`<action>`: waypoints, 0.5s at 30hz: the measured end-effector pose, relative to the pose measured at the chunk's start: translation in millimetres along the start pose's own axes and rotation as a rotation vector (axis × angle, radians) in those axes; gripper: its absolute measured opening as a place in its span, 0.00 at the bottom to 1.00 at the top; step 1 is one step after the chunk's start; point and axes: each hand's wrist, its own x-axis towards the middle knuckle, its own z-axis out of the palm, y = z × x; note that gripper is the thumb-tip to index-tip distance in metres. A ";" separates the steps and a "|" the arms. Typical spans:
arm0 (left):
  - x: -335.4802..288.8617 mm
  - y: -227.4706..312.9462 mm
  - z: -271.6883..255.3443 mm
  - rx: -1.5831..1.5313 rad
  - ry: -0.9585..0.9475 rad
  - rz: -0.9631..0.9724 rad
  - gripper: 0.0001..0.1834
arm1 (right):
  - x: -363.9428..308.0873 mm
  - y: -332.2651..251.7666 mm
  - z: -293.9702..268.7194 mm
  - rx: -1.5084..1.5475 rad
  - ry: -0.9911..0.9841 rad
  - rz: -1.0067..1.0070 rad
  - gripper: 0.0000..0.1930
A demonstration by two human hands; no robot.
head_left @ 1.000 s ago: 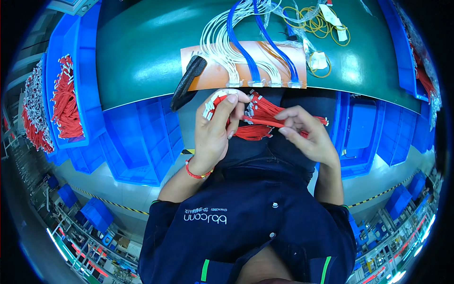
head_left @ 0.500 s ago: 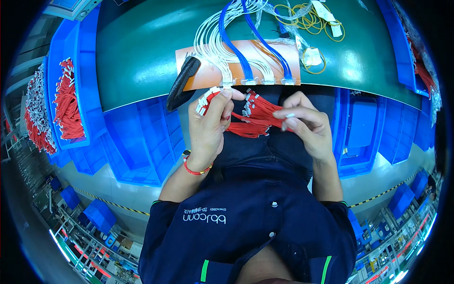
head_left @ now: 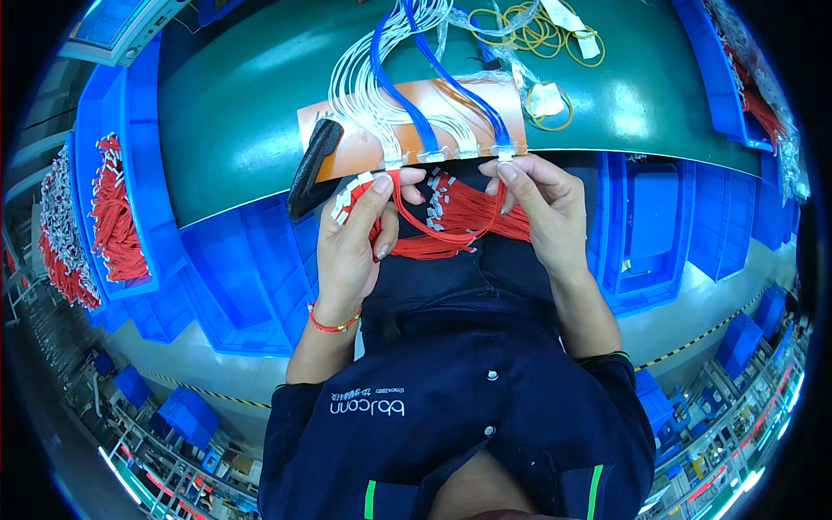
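Observation:
My left hand is closed around several red wires, whose white connectors stick out beside the thumb. A looped red wire hangs from a white connector at the left end of the orange board and rises to my right hand. At the board's right end my right hand pinches that wire's other end, touching the connector of a blue cable; whether they are joined is hidden. White cables and another blue cable end in connectors along the board's front edge. A bundle of red wires lies on my lap.
Yellow rubber bands and paper tags lie on the green table. A black foam-like strip leans at the board's left. Blue bins stand around me; one at left holds red wires.
My right hand has moved up and left from the lap bundle to the board's right connector. A red wire now loops between my hands. The view has shifted slightly.

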 end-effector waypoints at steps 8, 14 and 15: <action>-7.0 -9.5 -8.7 -0.008 0.017 0.000 0.21 | 1.7 -4.3 1.1 0.201 0.020 0.120 0.12; -4.9 -5.1 -3.9 -0.009 0.036 -0.023 0.21 | -0.3 -1.5 3.9 0.320 0.026 0.170 0.13; -3.8 -6.3 -1.7 -0.010 0.033 0.001 0.21 | 0.0 -0.2 2.7 0.328 0.001 0.175 0.13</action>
